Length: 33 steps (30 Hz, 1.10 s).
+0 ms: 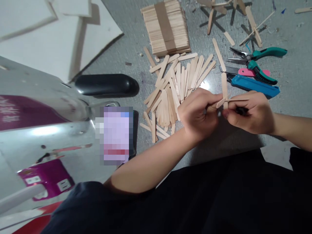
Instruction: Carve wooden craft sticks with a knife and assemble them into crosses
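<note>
Between my two hands is a small assembly of wooden craft sticks [224, 85], crossed near one end, with one stick pointing away from me and another lying toward the right. My left hand [200, 112] pinches it at the joint with thumb and fingers. From the other side, my right hand [254, 112] is closed around the rightward stick, its thumb near the joint. Something dark shows inside the right hand, too unclear to name. Left of my hands spreads a heap of loose craft sticks [182, 81].
Behind the heap lies a banded bundle of sticks [151, 32]. Green-handled pliers [270, 52], a blue utility knife [254, 86] and a pink-handled cutter [246, 71] lie beyond my right hand. Joined sticks [210, 21] are farther back. Leftward are a black case [104, 85] and a purple socket block [53, 175].
</note>
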Available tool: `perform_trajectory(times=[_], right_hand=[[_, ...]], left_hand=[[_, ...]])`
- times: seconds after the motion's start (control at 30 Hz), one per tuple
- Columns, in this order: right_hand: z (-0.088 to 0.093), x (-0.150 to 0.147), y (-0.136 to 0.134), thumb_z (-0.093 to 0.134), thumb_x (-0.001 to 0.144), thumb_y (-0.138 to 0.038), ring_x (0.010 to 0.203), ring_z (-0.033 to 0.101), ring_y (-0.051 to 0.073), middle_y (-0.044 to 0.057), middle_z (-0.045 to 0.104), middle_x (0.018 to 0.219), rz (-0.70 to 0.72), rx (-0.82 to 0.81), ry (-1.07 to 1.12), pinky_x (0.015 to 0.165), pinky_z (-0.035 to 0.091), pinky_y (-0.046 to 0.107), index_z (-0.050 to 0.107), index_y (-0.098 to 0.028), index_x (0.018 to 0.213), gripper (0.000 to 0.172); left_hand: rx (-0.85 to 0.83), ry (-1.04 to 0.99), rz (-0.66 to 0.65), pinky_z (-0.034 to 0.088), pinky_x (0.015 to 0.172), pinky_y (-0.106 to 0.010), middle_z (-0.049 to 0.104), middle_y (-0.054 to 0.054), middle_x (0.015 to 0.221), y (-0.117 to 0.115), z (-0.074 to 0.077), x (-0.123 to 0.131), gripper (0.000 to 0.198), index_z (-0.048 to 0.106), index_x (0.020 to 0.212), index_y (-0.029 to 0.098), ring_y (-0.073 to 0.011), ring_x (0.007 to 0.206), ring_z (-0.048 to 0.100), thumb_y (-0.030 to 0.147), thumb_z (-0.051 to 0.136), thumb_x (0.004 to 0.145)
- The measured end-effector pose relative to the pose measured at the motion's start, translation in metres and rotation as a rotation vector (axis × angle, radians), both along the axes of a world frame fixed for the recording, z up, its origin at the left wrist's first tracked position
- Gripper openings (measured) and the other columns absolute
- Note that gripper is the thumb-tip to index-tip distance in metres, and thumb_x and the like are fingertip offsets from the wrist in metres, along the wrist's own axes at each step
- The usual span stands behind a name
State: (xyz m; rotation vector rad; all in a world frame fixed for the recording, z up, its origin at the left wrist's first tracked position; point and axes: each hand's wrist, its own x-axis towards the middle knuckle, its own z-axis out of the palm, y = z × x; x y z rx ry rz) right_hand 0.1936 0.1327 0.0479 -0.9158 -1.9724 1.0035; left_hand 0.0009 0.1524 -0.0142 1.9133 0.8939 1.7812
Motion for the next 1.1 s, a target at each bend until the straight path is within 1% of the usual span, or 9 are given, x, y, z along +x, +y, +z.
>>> perform_trajectory(times=[0.1,0.23,0.3,0.37,0.5,0.67,0.87,0.97,1.1], right_hand=[[-0.002,0.005,0.002,0.074,0.109,-0.016,0.056,0.047,0.01,-0.008,0.054,0.067,-0.003,0.028,0.002,0.055,0.039,0.029,0.058,-0.026,0.081,0.034],[-0.006,0.013,0.009,0.07,0.104,-0.026,0.074,0.062,0.021,0.001,0.067,0.083,-0.179,0.323,0.04,0.067,0.049,0.04,0.067,-0.029,0.101,0.005],[-0.006,0.015,0.013,0.073,0.099,-0.029,0.089,0.069,0.026,0.006,0.075,0.098,-0.266,0.384,0.003,0.077,0.055,0.045,0.069,-0.03,0.111,0.012],[-0.004,0.016,0.014,0.075,0.1,-0.027,0.092,0.073,0.025,0.006,0.08,0.106,-0.259,0.306,-0.021,0.079,0.058,0.044,0.071,-0.03,0.116,0.017],[-0.001,0.013,0.013,0.074,0.109,-0.022,0.064,0.063,0.012,-0.004,0.074,0.082,-0.147,0.123,0.007,0.058,0.049,0.03,0.072,-0.025,0.105,0.005],[-0.001,0.013,0.01,0.072,0.112,-0.021,0.06,0.06,0.011,-0.006,0.071,0.075,-0.102,0.033,-0.012,0.055,0.047,0.028,0.072,-0.025,0.101,0.012],[0.004,0.012,0.009,0.074,0.114,-0.024,0.058,0.053,0.011,-0.005,0.062,0.072,-0.083,-0.266,0.11,0.053,0.044,0.029,0.071,-0.024,0.097,0.017],[0.002,0.011,0.008,0.074,0.114,-0.019,0.056,0.052,0.011,-0.007,0.06,0.07,-0.036,-0.301,0.162,0.051,0.041,0.028,0.071,-0.024,0.097,0.018],[-0.009,0.009,0.009,0.077,0.115,-0.024,0.068,0.062,0.013,-0.002,0.074,0.09,-0.224,-0.218,0.229,0.061,0.051,0.029,0.075,-0.025,0.11,0.005]], left_hand=[[-0.043,-0.059,-0.024,0.055,0.065,-0.027,0.08,0.002,0.08,0.001,-0.003,0.001,0.011,0.083,0.1,0.023,-0.0129,0.071,0.075,0.021,0.082,0.111],[-0.138,-0.157,-0.108,0.054,0.064,-0.027,0.078,0.001,0.08,0.003,-0.008,0.002,0.013,0.084,0.101,0.026,-0.0132,0.07,0.072,0.029,0.083,0.114],[-0.188,-0.216,-0.153,0.054,0.063,-0.028,0.077,0.001,0.08,0.003,-0.009,0.003,0.014,0.085,0.103,0.028,-0.0135,0.07,0.071,0.035,0.084,0.114],[-0.247,-0.267,-0.196,0.054,0.062,-0.029,0.077,0.0,0.081,0.002,-0.009,0.002,0.016,0.086,0.103,0.028,-0.0142,0.07,0.071,0.041,0.088,0.113],[-0.36,-0.322,-0.293,0.057,0.062,-0.028,0.08,-0.002,0.086,-0.001,-0.008,0.0,0.02,0.089,0.103,0.028,-0.0149,0.073,0.074,0.045,0.099,0.104],[-0.405,-0.329,-0.351,0.059,0.062,-0.026,0.082,-0.003,0.088,-0.002,-0.007,-0.002,0.019,0.09,0.104,0.028,-0.0151,0.075,0.077,0.046,0.097,0.106],[-0.459,-0.341,-0.328,0.056,0.061,-0.025,0.081,-0.001,0.086,-0.003,-0.009,0.0,0.027,0.087,0.098,0.027,-0.0125,0.072,0.074,0.051,0.097,0.106],[-0.514,-0.305,-0.309,0.055,0.058,-0.026,0.08,-0.001,0.085,-0.004,-0.008,-0.001,0.039,0.084,0.094,0.026,-0.0119,0.067,0.07,0.062,0.098,0.102],[-0.598,-0.278,-0.3,0.055,0.056,-0.027,0.078,-0.002,0.081,-0.005,-0.006,-0.002,0.053,0.08,0.087,0.024,-0.0126,0.063,0.068,0.074,0.096,0.098]])
